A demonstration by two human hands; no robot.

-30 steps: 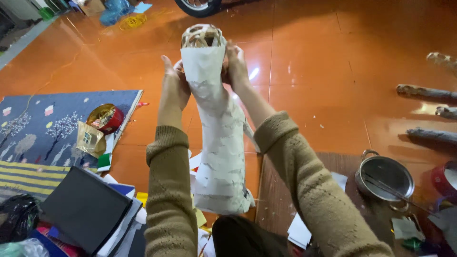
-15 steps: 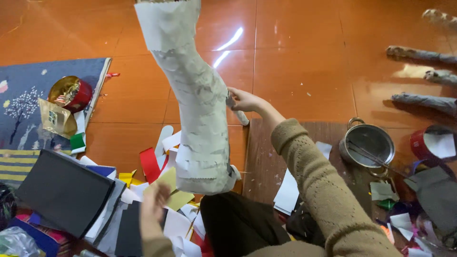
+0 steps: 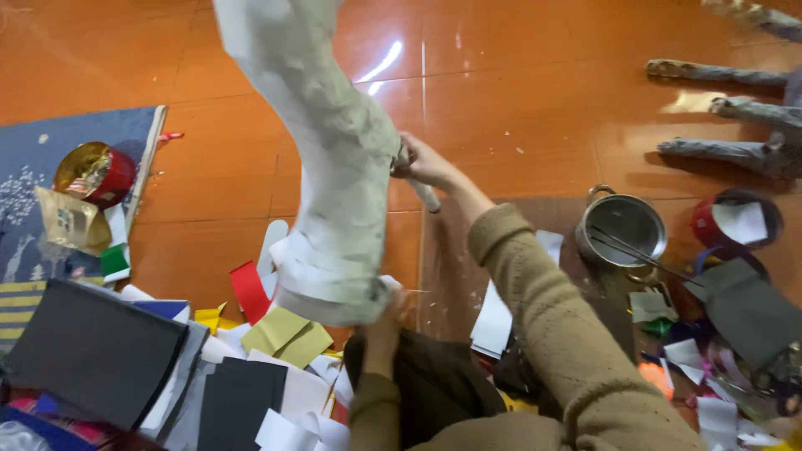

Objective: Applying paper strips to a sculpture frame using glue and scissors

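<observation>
Orange tiled floor (image 3: 535, 100), strewn with paper scraps. Tall white papier-mâché form (image 3: 334, 175), upright, tilted left, top cut off by the frame; closer than a second ago. Right hand (image 3: 426, 163) grips its side; left hand (image 3: 386, 321), formerly at the top, supports its base, fingers hidden. Metal pot (image 3: 622, 227) nearby.

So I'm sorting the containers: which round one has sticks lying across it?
The steel pot, right of the right hand; the red tin at left has none.
</observation>
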